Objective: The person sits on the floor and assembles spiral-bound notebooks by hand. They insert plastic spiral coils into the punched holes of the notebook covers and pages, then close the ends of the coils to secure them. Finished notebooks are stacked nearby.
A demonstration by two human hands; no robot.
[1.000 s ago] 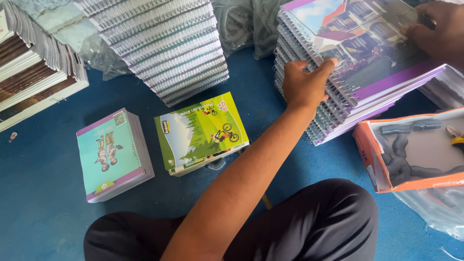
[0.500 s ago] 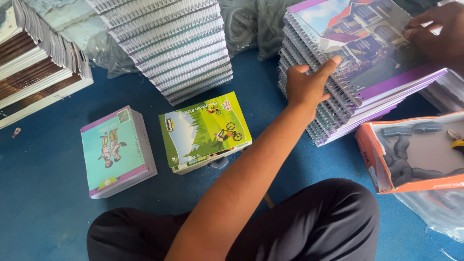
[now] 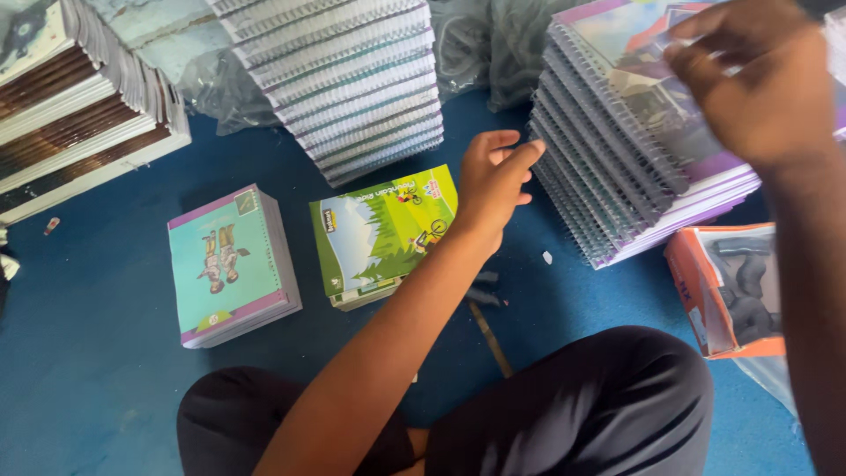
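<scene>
Left hand (image 3: pixel 493 189) loosely spread, just beside spiral notebook stack (image 3: pixel 617 167) on blue floor (image 3: pixel 88 388). Right hand (image 3: pixel 758 79) pinching top cover. Green pile (image 3: pixel 383 234), teal pile (image 3: pixel 231 264) already set out; tall stack remains.

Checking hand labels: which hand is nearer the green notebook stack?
Left. The left hand hovers just past the right edge of the green notebook stack; the right hand is far off, over the tall spiral notebook stack.

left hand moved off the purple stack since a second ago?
Yes. The left hand has let go of the purple stack edge and now hangs open just left of it, over the blue floor.
</scene>
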